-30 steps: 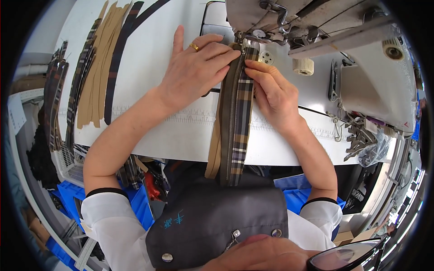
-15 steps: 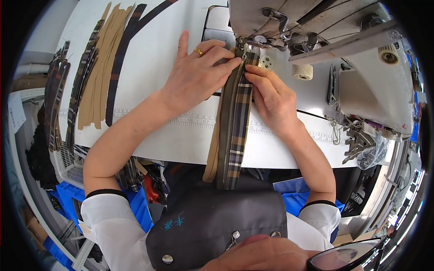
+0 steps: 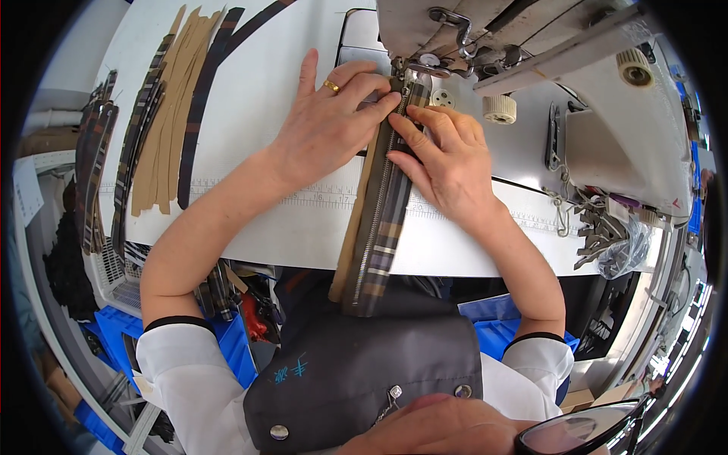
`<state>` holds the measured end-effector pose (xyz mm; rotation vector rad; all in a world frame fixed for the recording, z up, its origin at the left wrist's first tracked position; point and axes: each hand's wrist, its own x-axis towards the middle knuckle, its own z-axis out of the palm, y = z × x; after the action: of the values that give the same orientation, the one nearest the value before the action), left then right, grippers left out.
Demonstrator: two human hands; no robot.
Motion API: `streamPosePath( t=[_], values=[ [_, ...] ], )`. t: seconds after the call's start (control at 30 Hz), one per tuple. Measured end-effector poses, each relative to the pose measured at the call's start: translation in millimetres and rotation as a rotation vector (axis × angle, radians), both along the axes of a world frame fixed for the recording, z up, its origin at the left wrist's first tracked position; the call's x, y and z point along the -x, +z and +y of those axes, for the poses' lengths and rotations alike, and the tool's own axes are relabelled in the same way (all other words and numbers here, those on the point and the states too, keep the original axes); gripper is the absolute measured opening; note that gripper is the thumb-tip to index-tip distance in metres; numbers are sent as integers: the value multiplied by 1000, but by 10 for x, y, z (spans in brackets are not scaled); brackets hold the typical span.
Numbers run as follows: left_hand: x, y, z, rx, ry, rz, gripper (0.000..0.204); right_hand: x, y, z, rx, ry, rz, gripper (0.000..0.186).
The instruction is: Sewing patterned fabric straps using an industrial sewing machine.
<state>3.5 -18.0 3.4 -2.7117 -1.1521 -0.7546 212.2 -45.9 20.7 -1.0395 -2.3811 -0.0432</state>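
A long strip with a metal zipper [image 3: 371,220] down its length, brown tape and a plaid fabric edge [image 3: 388,236] runs from under the sewing machine's presser foot [image 3: 400,70] over the table's front edge. A tan backing strip [image 3: 345,262] shows along its left side. My left hand [image 3: 334,125], wearing a gold ring, has thumb and bent fingers closed at the strip's upper end near the foot; its little finger sticks up. My right hand [image 3: 451,163] lies over the plaid side, fingertips and thumb gripping it by the zipper teeth. The needle cannot be made out.
Tan strips [image 3: 171,114] and dark plaid strips [image 3: 140,144] lie at the left. A ruler scale [image 3: 318,199] crosses the white table. On the right are thread snips [image 3: 553,136], grey offcuts [image 3: 599,239] and a clear plastic bag [image 3: 626,254]. Blue bins [image 3: 497,334] stand below.
My right hand has moved from pinching the plaid edge to lying further across the strip, its thumb lower down. The strip's lower end has swung left. My left hand has barely moved.
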Motion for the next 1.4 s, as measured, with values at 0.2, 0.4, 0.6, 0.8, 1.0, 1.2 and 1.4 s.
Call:
streamPosePath(
  t=[0.2, 0.4, 0.6, 0.8, 1.0, 1.2, 1.4],
  values=[
    [-1, -7, 10, -77, -47, 33, 29, 25, -9, -22, 16, -17, -56, 44],
    [4, -6, 3, -43, -45, 14, 29, 47, -16, -5, -3, -9, -52, 47],
    [-27, -42, 38, -19, -62, -38, 26, 29, -1, -24, 32, -12, -67, 45],
    [24, -5, 119, 76, -81, -22, 34, 94, 28, -19, -4, -8, -59, 45],
    [348, 308, -357, -73, 88, -5, 22, 59, 6, -18, -1, 1, -93, 45],
    [2113, 472, -302, 169, 711, -378, 20, 60, 4, -17, -6, 7, -85, 45],
    [2525, 356, 13, 289, 641, -128, 24, 65, 23, -31, -6, 3, -70, 45]
  ],
)
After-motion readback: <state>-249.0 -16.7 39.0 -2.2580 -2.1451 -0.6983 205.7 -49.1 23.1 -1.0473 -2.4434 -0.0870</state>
